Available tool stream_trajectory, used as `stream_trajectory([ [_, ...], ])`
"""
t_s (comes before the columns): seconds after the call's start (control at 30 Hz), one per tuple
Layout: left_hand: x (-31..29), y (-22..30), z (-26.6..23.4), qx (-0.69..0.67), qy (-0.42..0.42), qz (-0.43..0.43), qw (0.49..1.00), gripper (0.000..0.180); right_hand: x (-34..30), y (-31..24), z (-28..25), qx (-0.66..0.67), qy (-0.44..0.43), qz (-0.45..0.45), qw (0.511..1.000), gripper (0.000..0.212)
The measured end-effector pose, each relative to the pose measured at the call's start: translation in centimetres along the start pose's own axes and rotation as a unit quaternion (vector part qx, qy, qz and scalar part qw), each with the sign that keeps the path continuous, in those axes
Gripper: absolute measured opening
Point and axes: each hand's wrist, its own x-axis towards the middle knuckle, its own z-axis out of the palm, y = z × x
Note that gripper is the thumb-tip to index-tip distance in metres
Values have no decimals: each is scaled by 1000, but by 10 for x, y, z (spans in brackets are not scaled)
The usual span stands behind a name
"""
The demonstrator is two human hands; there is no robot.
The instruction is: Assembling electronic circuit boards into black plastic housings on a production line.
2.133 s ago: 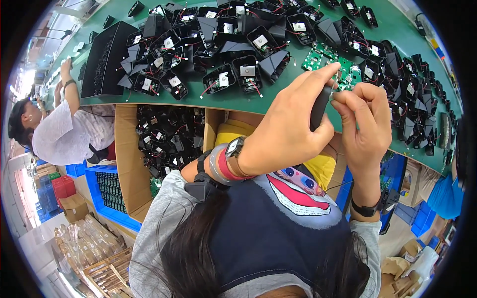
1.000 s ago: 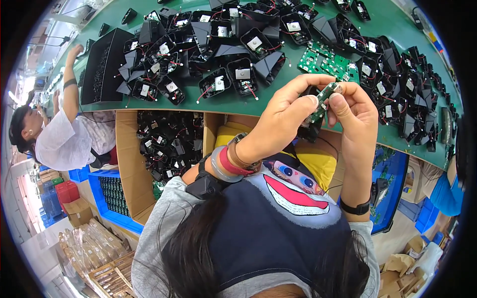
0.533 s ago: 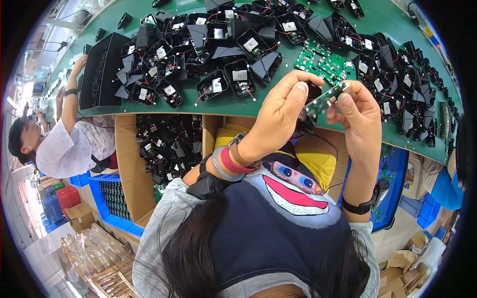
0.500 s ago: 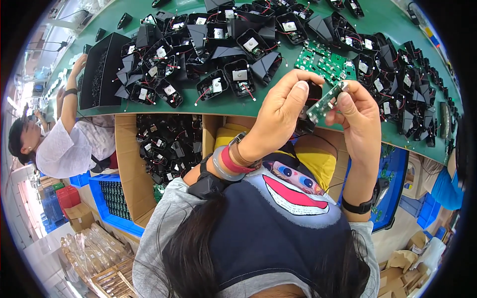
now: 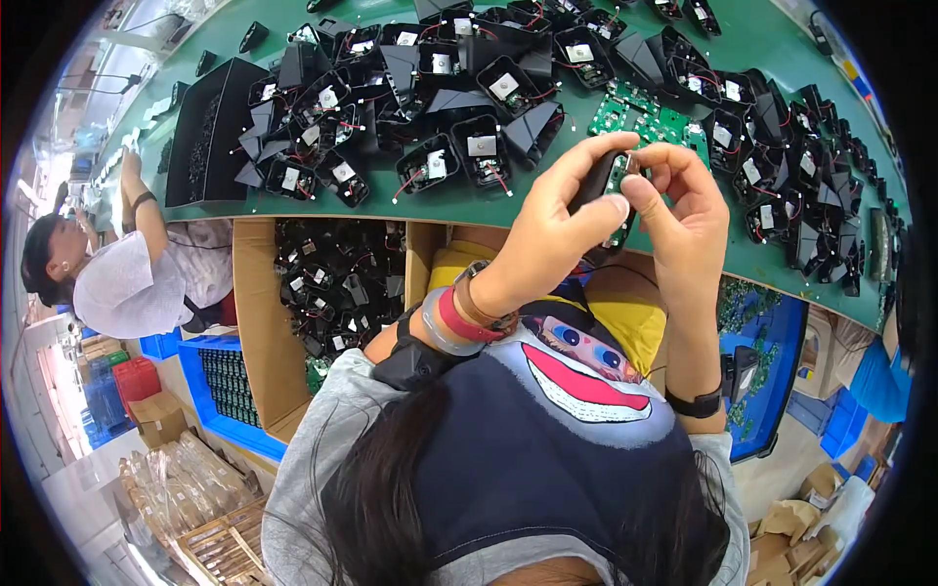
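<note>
Black housings (image 5: 469, 93) are spread over a green table (image 5: 782, 39), a carton (image 5: 256, 322) of parts is seen at seven o'clock, and a co-worker (image 5: 127, 278) is seated at nine o'clock.

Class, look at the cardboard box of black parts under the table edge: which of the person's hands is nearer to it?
Left. The left hand is just right of the cardboard box, above it; the right hand is farther right, beyond the left.
</note>
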Motion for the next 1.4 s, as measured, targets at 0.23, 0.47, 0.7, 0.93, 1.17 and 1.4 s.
stream_trajectory([
  [0.23,1,-6,-4,-43,24,1,999,45,-8,8,8,-7,11,-5,1000,31],
  [0.47,2,-2,-10,2,-25,-6,1000,44,-3,7,3,19,-4,37,999,34],
  [0.7,1,-8,-12,80,-51,43,994,49,-1,4,-4,7,-43,62,997,34],
  [0.93,-3,-9,-11,103,-45,39,993,48,-10,12,-3,20,-97,118,988,38],
  [1.17,4,-2,-6,-29,-7,104,994,49,-28,8,16,97,-63,59,992,37],
  [1.4,9,-7,-1,-24,3,118,993,45,-23,7,9,183,-90,147,968,36],
])
